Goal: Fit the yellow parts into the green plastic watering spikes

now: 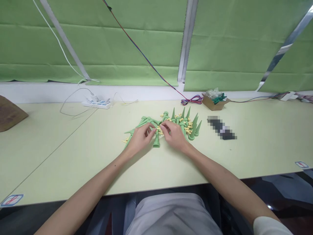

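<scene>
Green plastic spikes with conical points (194, 128) and small yellow plastic pieces (188, 125) lie in a spread pile on the table. My left hand (139, 138) is over the left part of the pile, thumb and forefinger pinched together. From the right, my right hand (175, 136) faces it, its thumb and fingers also closed in a pinch. The fingertips of both hands are close together, with yellow bits around them; what they hold is too small to make out. Just below the fingertips, a green spike's wide round end (156, 143) points towards me.
A small cardboard box (215, 103) with clear plastic and green material stands at the back, beside a coiled red-and-blue cable (192, 100). A white power strip (97, 103) is at back left. Right of the pile lies a blurred-out dark item (221, 128). A brown object (11, 114) is far left.
</scene>
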A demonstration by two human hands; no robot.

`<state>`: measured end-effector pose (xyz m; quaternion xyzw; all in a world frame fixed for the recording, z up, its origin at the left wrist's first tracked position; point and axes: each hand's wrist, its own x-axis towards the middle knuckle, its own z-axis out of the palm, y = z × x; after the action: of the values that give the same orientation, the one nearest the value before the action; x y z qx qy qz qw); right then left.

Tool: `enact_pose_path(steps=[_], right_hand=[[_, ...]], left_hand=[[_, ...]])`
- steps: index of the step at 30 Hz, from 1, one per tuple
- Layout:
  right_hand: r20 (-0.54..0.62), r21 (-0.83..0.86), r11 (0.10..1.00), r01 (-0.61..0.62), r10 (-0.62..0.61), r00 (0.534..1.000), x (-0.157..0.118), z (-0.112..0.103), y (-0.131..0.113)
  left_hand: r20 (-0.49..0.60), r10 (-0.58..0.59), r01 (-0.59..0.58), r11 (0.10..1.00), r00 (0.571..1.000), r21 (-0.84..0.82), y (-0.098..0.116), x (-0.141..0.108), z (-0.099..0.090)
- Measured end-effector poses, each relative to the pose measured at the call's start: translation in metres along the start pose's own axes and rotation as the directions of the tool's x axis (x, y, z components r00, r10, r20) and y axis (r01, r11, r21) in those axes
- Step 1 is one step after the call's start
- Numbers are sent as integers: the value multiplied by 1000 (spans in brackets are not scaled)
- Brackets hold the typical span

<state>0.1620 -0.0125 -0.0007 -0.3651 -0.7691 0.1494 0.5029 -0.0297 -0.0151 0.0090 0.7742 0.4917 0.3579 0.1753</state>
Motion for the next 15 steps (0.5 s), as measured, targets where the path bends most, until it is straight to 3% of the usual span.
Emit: enact_pose_path(steps=[15], right_hand=[[0,14,1000,-15,15,1000,0,1,0]], left_hand=[[257,112,-135,988,960,76,-3,-2,6]])
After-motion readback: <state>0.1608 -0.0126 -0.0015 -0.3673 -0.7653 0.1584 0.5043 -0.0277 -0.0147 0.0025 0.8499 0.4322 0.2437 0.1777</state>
